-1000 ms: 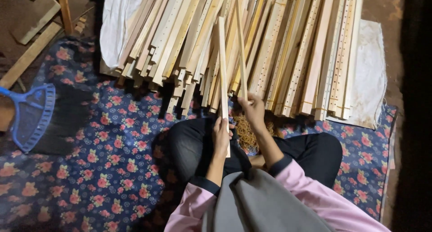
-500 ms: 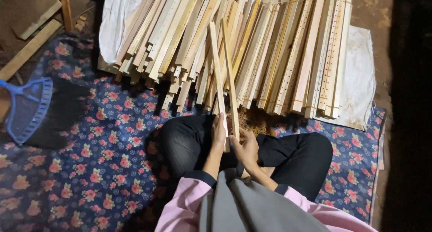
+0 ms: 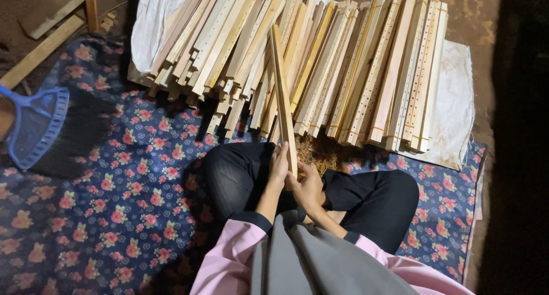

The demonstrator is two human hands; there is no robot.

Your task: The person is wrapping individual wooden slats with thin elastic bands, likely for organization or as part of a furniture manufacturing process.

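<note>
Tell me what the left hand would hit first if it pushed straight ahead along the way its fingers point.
The left hand points up along the wooden slat it grips. Going straight on, it would probably first meet the near ends of the pile of wooden slats, though depth is unclear.

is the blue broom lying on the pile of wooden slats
No, the blue broom lies far left on the floral cloth, well apart from the pile of wooden slats at the top.
</note>
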